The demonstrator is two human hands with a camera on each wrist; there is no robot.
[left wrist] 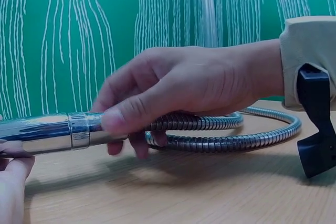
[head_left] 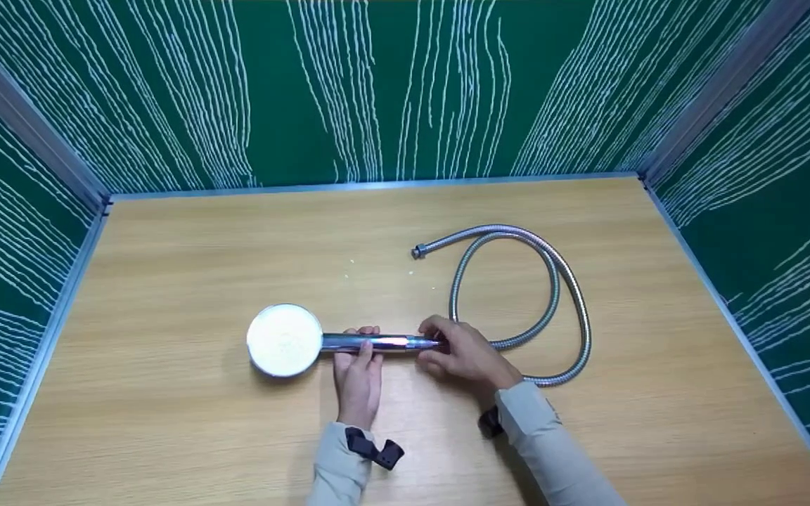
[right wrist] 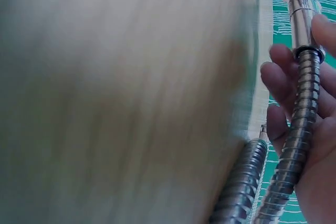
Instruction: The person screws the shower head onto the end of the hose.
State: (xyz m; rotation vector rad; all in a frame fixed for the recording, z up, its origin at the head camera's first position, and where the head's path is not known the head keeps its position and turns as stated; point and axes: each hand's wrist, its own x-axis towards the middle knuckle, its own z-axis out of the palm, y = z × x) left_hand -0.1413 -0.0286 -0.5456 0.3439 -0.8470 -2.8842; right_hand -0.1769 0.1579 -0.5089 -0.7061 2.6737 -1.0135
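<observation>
A shower head (head_left: 284, 340) with a round white face and a chrome handle (head_left: 338, 342) lies pointing left. My left hand (head_left: 359, 379) grips the handle, thumb on top and fingertips showing beyond it. At the handle's right end is the shiny conical nut (right wrist: 303, 30) of a ribbed metal shower hose (right wrist: 294, 145). My right hand (head_left: 468, 351) is at this joint, its thumb (left wrist: 115, 121) on the nut and its fingers curled around the hose side. The hose meets the handle in line, its end sitting inside the nut. Only part of my left hand shows in the left wrist view.
The rest of the hose loops over the wooden table (head_left: 187, 267) to the right, its free end fitting (head_left: 419, 251) pointing left. A few small white specks (head_left: 410, 273) lie mid-table. Green walls (head_left: 391, 91) with white streaks enclose the back and sides.
</observation>
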